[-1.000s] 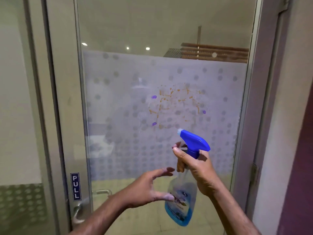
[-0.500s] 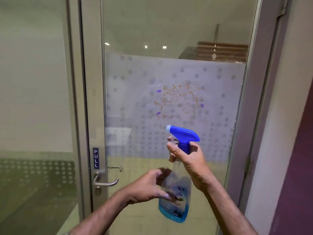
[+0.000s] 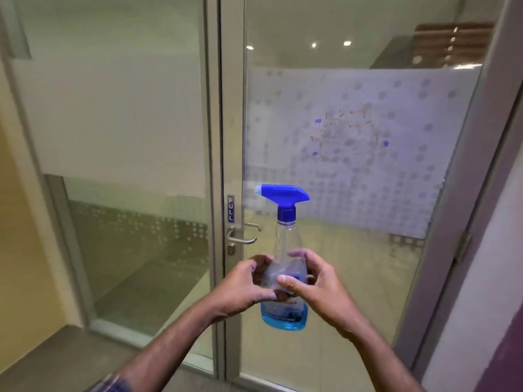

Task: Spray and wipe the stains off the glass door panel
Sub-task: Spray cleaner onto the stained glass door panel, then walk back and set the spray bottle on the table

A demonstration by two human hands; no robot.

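Both my forearms reach forward from 6 o'clock, bare, converging at centre. Left hand [image 3: 243, 287] curled, fingers wrapped round the spray bottle [image 3: 284, 278] from its 9 o'clock side, thumb toward me. Right hand [image 3: 314, 284] at its 3 o'clock side, thumb pressed on the front, fingers arched round the back. Wrists roughly level.

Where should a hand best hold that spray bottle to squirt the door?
High up, around the narrow neck of the spray bottle, coming from behind the blue spray head. The nozzle points left, the bottle stands upright, so fingers probably reach the trigger beneath.
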